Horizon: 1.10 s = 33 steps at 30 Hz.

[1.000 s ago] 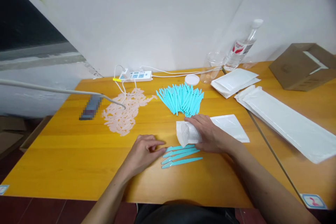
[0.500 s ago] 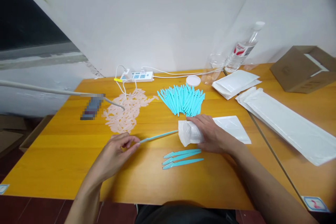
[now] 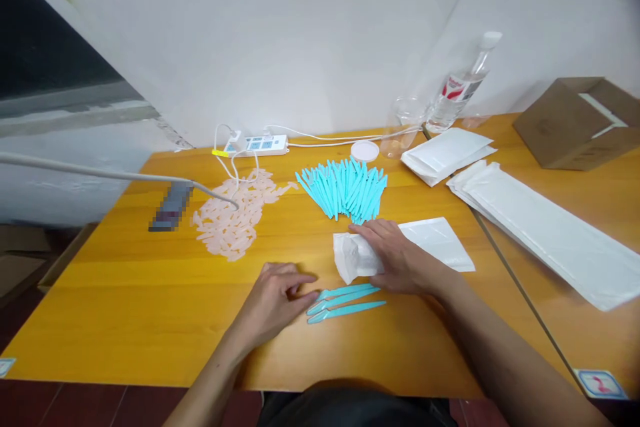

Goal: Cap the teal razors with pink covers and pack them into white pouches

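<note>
- Head view, lower middle of the frame: the left hand (image 3: 274, 297) lies low on the wooden table (image 3: 125, 293), fingers loosely curled, fingertips right at the near ends of 3 loose teal razors (image 3: 345, 299). Can't really tell if it's pinching one or just touching them.
- Those 3 razors lie side by side on the table, just below the bag and just right of the left hand.
- Right of center: the right hand (image 3: 395, 255) is clamped over a small white bag (image 3: 351, 257), fingers wrapped around it, with the bag's open end facing left.
- A flat white pouch (image 3: 440, 243) lies on the table just to the right of that hand, partly under the wrist.
- Above the hands, mid frame: a fanned pile of teal razors (image 3: 344, 188), well apart from the 3 loose ones.
- Left of that pile: a heap of pale pink caps (image 3: 233, 217), with a white cable running over it from the power strip (image 3: 256, 144) at the table's far edge.
- Upper right: a water bottle (image 3: 463, 87), a clear cup (image 3: 404, 117), a round white lid (image 3: 365, 150), a stack of white pouches (image 3: 447, 155), long white bags (image 3: 545, 230) and a cardboard box (image 3: 575, 123).
</note>
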{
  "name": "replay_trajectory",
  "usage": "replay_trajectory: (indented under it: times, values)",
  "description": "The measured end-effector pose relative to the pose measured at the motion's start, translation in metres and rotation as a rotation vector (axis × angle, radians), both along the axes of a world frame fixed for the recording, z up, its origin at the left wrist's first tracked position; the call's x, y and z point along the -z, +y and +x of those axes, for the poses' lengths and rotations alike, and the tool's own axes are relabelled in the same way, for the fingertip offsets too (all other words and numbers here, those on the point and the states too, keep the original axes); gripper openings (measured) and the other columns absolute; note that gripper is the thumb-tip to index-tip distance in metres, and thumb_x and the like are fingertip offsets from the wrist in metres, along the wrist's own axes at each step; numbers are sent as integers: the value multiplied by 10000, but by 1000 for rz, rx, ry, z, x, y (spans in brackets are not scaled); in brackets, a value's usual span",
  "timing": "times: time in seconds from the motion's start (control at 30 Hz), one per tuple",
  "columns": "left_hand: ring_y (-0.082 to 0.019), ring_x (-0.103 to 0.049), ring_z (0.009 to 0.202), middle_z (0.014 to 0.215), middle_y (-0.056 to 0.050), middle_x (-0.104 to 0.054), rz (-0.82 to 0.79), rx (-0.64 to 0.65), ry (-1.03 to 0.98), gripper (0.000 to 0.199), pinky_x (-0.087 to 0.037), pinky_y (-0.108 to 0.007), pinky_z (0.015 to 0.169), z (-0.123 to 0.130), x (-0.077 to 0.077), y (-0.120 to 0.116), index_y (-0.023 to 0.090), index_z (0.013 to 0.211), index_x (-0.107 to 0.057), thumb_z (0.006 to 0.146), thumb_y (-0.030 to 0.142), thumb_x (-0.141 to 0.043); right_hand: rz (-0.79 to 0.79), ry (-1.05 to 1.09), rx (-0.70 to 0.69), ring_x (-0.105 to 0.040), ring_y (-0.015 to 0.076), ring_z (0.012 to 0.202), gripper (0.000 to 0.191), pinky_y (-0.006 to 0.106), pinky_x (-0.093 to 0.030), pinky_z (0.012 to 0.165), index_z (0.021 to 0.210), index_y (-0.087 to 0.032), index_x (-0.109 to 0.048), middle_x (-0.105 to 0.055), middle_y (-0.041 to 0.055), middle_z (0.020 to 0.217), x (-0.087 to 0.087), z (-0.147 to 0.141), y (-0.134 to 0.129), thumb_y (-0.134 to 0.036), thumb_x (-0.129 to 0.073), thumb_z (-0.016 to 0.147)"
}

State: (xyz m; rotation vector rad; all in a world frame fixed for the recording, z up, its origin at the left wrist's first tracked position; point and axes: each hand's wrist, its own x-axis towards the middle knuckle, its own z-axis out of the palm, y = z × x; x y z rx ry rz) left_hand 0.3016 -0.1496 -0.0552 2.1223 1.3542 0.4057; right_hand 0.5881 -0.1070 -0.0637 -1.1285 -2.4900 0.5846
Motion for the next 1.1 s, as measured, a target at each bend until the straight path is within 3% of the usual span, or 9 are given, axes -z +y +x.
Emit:
replay_trajectory:
  times: [0.2,0.3,0.57,0.63,0.7,0.83,0.9,0.97,1.1]
  values:
    - [-146,-563,700,688,25,-592,-23,29,95,195,-341,-326,772,-7,5,-8,222,808,-727,954,283,-613,-4,-22,1,-498,349,1163,852,517,-410,1004,1434,-145,-423,-562,170,1282,3,1,2,-156,-689,624]
    - [-147,-548,709,715,23,-590,-36,31,93,197,-357,-320,774,-13,3,-7,201,804,-662,964,285,-584,-4,-25,12,-491,345,1174,851,512,-403,1022,1434,-148,-425,-558,167,1285,4,2,2,-145,-681,622]
    - [-159,-560,735,789,11,-636,-82,-75,168,273,-395,-283,725,-93,-32,-16,215,894,-654,1011,405,-497,-15,-27,15,-503,337,1146,820,497,-416,1002,1413,-146,-453,-568,156,1246,2,3,3,-145,-683,626]
    - [-169,-573,763,805,4,-642,-33,-47,198,269,-399,-305,770,-80,-39,-7,213,899,-654,1012,402,-500,-10,-37,11,-495,339,1152,823,498,-411,1007,1417,-138,-450,-562,159,1258,1,2,2,-153,-686,629]
    - [-189,-595,827,849,-13,-662,43,31,219,232,-390,-343,831,-43,-39,8,208,902,-656,1009,354,-511,-5,-44,1,-490,340,1152,841,498,-410,1005,1430,-133,-434,-558,161,1266,1,-1,1,-153,-681,626]
    - [-234,-623,911,913,-50,-693,198,159,230,151,-371,-394,851,52,-24,35,186,902,-678,967,260,-565,11,-42,-34,-493,335,1139,818,500,-420,982,1437,-124,-406,-565,168,1253,0,-8,-2,-147,-648,656]
    - [-221,-625,873,883,-56,-689,200,158,172,178,-377,-377,813,73,-16,37,173,866,-690,966,229,-554,12,-42,-35,-494,338,1144,806,510,-417,979,1437,-120,-397,-567,176,1256,0,-8,-3,-150,-639,669]
    - [-187,-619,823,838,-30,-673,147,96,42,186,-384,-347,789,65,-11,27,195,935,-718,985,262,-553,5,-40,-15,-493,343,1150,816,518,-411,983,1442,-120,-393,-567,178,1263,1,-7,-4,-157,-645,666]
    - [-161,-565,693,682,17,-579,46,-66,-7,202,-366,-322,726,5,-2,-9,245,924,-760,926,427,-671,-13,-25,-9,-496,341,1156,827,516,-395,1004,1429,-141,-414,-569,167,1279,1,-6,-3,-153,-661,640]
